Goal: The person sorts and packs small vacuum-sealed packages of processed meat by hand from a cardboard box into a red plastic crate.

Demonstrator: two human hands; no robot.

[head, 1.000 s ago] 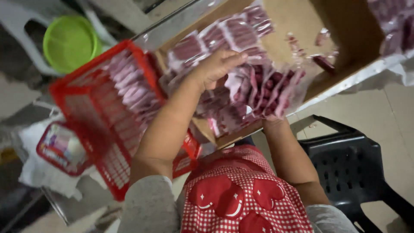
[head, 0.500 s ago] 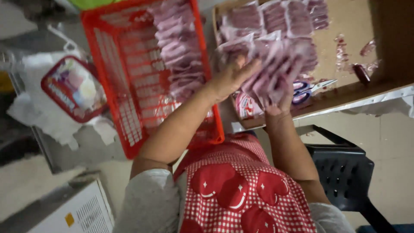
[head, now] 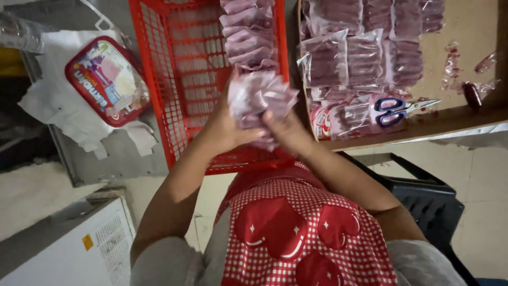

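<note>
Both of my hands hold one bunch of clear plastic packets (head: 260, 98) filled with dark red pieces, over the near end of a red plastic crate (head: 185, 79). My left hand (head: 225, 130) grips the bunch from the left and my right hand (head: 288, 132) from the right and below. A row of the same packets (head: 248, 32) lies inside the crate beyond my hands. More sealed packets (head: 365, 58) are laid out on a brown cardboard-covered table (head: 465, 37) to the right.
Blue-handled scissors (head: 394, 110) lie on packets at the table's near edge. A red-rimmed plastic tub (head: 107, 79) sits on white paper at the left. A white appliance (head: 69, 249) is at the lower left, a dark plastic chair (head: 423, 196) at the right.
My hands have carried the bunch of packets from the table on the right across to the red crate. The view has swung left, so the crate is now central.
</note>
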